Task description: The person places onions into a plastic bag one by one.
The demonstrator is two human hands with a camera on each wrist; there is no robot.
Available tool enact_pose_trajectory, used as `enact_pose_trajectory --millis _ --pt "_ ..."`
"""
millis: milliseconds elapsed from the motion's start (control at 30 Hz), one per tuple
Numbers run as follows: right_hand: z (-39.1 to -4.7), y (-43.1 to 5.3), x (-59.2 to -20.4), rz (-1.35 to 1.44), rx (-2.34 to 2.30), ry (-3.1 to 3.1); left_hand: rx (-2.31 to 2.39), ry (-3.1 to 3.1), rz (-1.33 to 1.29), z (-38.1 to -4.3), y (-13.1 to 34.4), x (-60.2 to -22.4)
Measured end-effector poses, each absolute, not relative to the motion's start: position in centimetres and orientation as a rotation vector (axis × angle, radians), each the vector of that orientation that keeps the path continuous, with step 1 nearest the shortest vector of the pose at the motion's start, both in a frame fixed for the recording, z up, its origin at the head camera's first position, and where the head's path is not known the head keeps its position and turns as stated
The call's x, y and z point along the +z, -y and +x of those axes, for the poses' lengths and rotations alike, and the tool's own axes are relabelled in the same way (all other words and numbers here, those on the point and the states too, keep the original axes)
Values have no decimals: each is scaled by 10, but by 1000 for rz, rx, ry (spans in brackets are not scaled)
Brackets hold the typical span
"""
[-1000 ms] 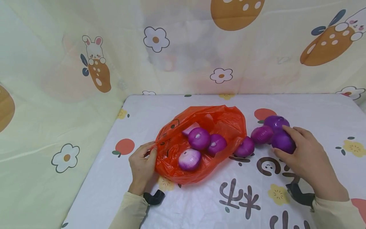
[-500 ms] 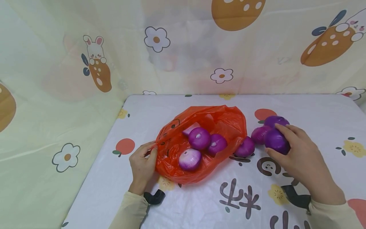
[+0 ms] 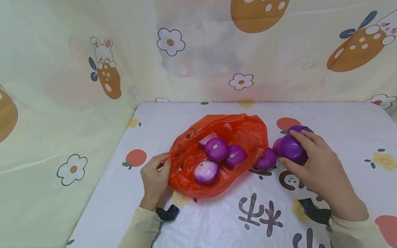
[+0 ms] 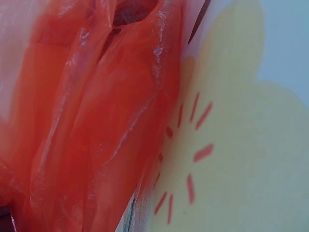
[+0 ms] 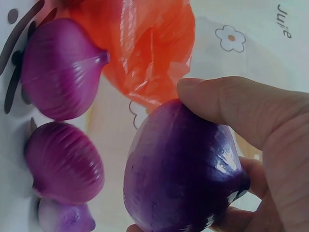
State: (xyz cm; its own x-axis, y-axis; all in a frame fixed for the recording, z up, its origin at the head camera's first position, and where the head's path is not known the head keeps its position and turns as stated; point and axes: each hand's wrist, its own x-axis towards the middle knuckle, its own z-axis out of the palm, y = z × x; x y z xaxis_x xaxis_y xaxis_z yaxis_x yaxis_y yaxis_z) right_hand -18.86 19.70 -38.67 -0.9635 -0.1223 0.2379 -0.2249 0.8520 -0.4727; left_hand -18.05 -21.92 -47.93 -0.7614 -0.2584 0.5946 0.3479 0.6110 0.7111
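Observation:
A red plastic bag [image 3: 192, 187] lies with its mouth open, and several purple onions [image 3: 216, 150] rest inside it. At the bag's left edge my left hand [image 3: 156, 181] pinches the plastic between thumb and fingers; the left wrist view shows mostly red film. My right hand [image 3: 319, 168] grips a dark purple onion [image 5: 183, 164], with thumb on one side and fingers on the other. Past it, one onion [image 5: 65, 70] sits beside the bag's right edge, another [image 5: 65, 162] next to that, and a third [image 3: 300, 128] stands farther back, partly hidden.
A white tablecloth [image 3: 217, 227] printed with fruit, flowers and dark characters covers the table. Behind and to the left hangs a pale curtain [image 3: 198, 69] with rabbit and flower prints. Dark straps [image 3: 167, 213] sit at both wrists.
My right hand has moved left with the dark purple onion, which now covers much of the onion behind it. The left hand keeps its hold on the bag's edge.

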Motion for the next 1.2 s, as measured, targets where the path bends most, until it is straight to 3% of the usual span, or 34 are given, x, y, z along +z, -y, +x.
enact_pose_trajectory --millis 1200 --pt "-195 -138 -372 547 811 2767 -1164 2145 -76 -181 219 -479"
